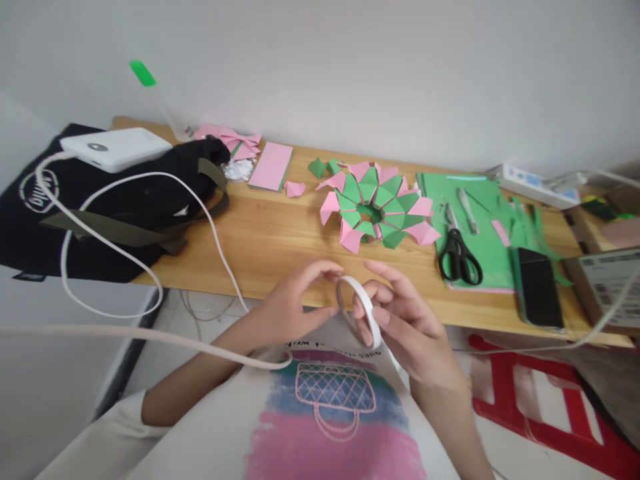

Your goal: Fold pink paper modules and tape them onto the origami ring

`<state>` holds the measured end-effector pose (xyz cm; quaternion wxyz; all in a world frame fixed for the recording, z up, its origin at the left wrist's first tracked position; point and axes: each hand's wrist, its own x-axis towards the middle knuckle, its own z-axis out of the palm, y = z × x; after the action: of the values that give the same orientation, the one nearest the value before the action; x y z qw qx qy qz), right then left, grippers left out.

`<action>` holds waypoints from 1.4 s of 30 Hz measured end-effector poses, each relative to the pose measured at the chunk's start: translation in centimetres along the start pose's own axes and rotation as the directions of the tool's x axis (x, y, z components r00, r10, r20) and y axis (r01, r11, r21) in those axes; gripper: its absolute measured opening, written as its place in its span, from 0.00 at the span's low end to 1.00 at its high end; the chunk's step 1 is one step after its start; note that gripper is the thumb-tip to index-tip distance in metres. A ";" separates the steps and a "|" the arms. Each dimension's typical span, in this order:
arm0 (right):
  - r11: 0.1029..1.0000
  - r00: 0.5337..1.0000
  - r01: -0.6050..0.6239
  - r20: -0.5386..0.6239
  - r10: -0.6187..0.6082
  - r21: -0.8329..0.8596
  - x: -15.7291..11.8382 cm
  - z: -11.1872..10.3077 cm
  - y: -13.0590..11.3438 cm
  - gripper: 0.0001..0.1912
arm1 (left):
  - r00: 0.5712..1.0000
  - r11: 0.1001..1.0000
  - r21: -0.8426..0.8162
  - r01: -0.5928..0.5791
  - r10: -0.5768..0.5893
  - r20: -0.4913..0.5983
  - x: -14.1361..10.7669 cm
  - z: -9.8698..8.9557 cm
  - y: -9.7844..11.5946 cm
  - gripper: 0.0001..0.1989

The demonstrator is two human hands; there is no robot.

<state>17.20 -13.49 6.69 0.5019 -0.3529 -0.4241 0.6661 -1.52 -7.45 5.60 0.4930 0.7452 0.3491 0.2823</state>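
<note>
A roll of white tape [367,312] is held up in front of my shirt, near the table's front edge. My right hand [413,327] grips it, with fingers inside the ring and the thumb on its outer side. My left hand [295,300] is at the roll's left side, its thumb and index finger apart, the thumb tip close to the rim; whether it touches is unclear. Beyond both hands, a ring of folded green and pink paper pieces [395,200] rests on the wooden table [270,233].
Black scissors [457,257] and a cutter [469,212] lie on green paper [430,187], beside a phone [539,287]. Pink sheets [271,166] lie at the back left. A power bank [117,148] sits on a black bag [30,233]; its white cable loops leftward. A red stool [505,380] stands lower right.
</note>
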 end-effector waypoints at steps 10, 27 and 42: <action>0.983 0.992 -0.121 -0.043 0.116 -0.137 0.7 0.0 -0.5 0.20 | 0.956 0.990 0.096 -0.104 0.073 0.284 0.1 -1.8 3.6 0.12; 0.977 0.984 -0.130 -0.141 0.107 -0.168 0.8 -0.3 -0.7 0.21 | 0.972 0.979 -0.194 0.061 -0.013 0.235 0.3 -1.3 3.0 0.13; 0.991 0.992 -0.001 -0.122 -0.015 -0.131 1.1 -1.5 0.6 0.18 | 0.894 0.695 -0.624 0.356 -0.058 0.445 1.6 -0.6 2.7 0.11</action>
<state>18.01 -12.24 5.49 0.5049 -0.4238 -0.4365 0.6123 -0.37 -6.55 8.49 0.8233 0.5019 0.1960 0.1782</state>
